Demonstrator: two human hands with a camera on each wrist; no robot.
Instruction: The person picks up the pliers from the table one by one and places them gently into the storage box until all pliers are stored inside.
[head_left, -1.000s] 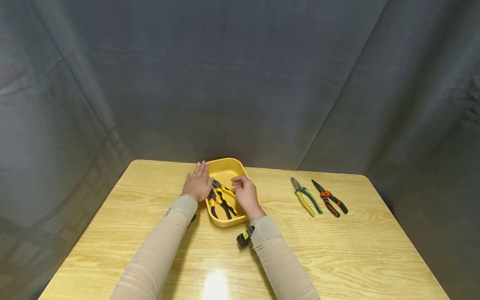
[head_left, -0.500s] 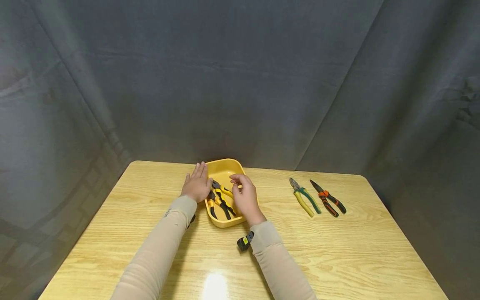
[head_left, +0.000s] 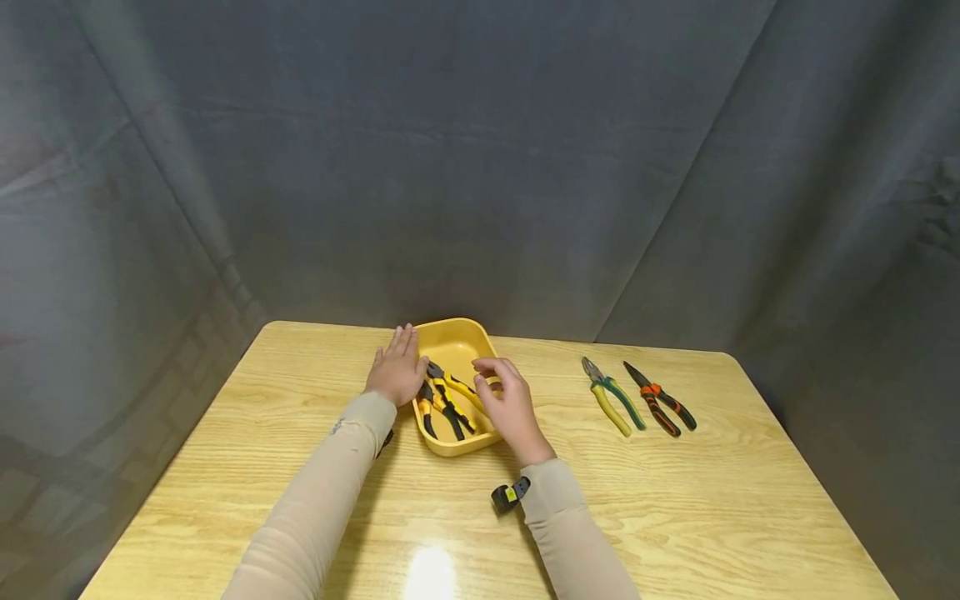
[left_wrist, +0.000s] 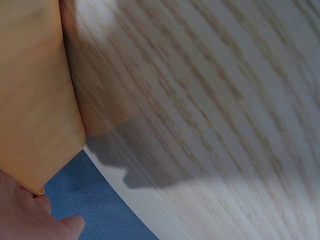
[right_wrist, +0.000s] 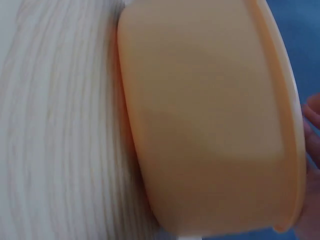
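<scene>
Yellow tray [head_left: 459,337] is sitting on the wooden table [head_left: 675,500], toward the far edge and left of centre, with two pairs of yellow-and-black pliers [head_left: 444,398] lying inside it. You are bracing the tray's left wall with your left hand [head_left: 395,372], fingers straight and flat along the rim, gripping nothing. Your right hand [head_left: 512,402] is hovering at the tray's right rim, fingers curling loosely with thumb and forefinger near one yellow handle; whether they are actually pinching it, I cannot tell. Green-and-yellow pliers [head_left: 611,393] are lying on the table well to the right of the tray, and orange-and-black pliers [head_left: 658,397] are lying just beside those. Right wrist view is showing the tray's outer wall [right_wrist: 210,115] close up against the wood grain.
</scene>
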